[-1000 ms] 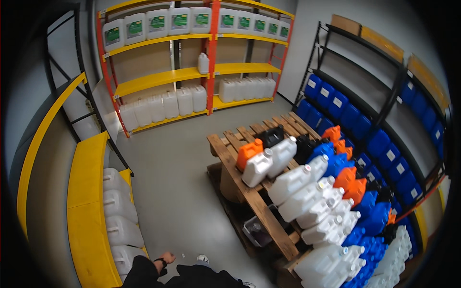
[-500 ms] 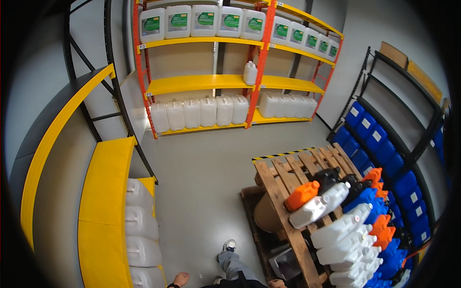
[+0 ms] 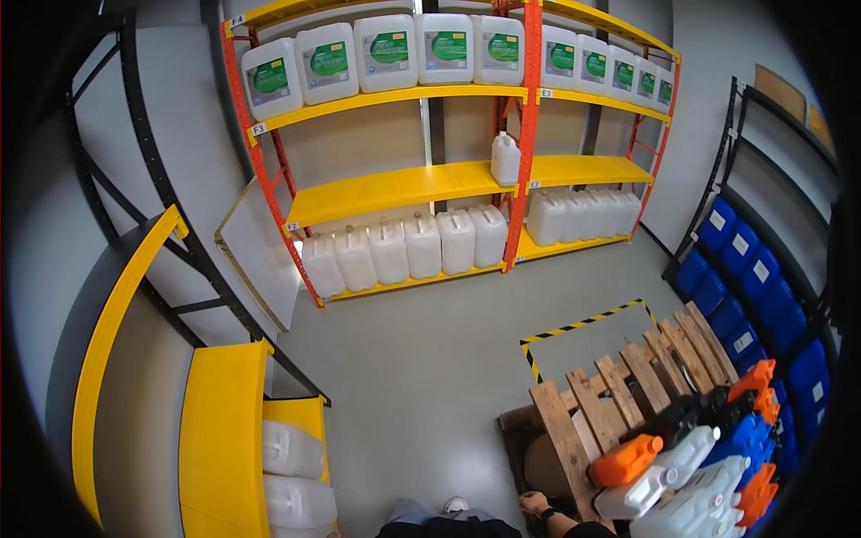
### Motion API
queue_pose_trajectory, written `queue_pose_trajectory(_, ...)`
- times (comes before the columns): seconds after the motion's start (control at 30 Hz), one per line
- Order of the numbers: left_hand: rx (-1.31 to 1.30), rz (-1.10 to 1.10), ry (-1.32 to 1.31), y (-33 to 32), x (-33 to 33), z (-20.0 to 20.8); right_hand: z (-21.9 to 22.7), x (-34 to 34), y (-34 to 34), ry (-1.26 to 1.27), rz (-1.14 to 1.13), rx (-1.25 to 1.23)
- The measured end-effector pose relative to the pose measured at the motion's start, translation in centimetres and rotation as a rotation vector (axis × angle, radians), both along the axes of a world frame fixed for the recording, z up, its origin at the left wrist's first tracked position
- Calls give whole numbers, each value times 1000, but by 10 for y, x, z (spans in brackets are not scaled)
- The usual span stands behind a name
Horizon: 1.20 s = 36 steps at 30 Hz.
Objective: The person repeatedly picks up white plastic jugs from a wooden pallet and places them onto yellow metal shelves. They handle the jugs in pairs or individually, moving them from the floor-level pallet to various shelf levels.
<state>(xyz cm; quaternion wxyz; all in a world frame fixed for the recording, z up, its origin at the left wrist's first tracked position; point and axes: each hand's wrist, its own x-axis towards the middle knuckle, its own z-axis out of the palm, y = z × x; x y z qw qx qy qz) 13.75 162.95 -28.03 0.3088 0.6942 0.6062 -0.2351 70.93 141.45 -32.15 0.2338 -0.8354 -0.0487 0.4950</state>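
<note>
My right hand (image 3: 535, 505) hangs at the lower edge, beside the near left corner of the wooden pallet (image 3: 558, 439). Its fingers are loosely bent and somewhat apart, with nothing seen in them. Of my left hand only a sliver (image 3: 337, 534) shows at the lower edge, next to the translucent jerrycans (image 3: 299, 502) on the left rack; its fingers are hidden. On the pallet, closest to my right hand, stand an orange jerrycan (image 3: 625, 459) and a white jerrycan (image 3: 635, 493). More white, black, blue and orange jerrycans crowd behind them.
Ahead, an orange-and-yellow rack (image 3: 527, 134) bears labelled white canisters (image 3: 386, 52), one small white jerrycan (image 3: 505, 160) and a low row of translucent canisters (image 3: 387, 251). A yellow shelf (image 3: 220, 439) runs along the left. Blue canisters (image 3: 717, 224) line the right. Striped tape (image 3: 583, 323) marks the floor.
I have moved forward and the view has turned left; the far rack looks closer. My right hand has come further into view by the pallet, while my left has nearly left the picture.
</note>
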Motion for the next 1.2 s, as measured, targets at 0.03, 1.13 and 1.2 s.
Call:
queue_pose_trajectory(0.03,-1,31,22,21,15,-6,6,12,31,18,10,13)
queue_pose_trajectory(1.13,234,-567,-763,793,809,172,-49,324,464,8,-218,-20)
queue_pose_trajectory(1.2,328,-651,-914,815,888,204,-75,387,478,-258,150,-14)
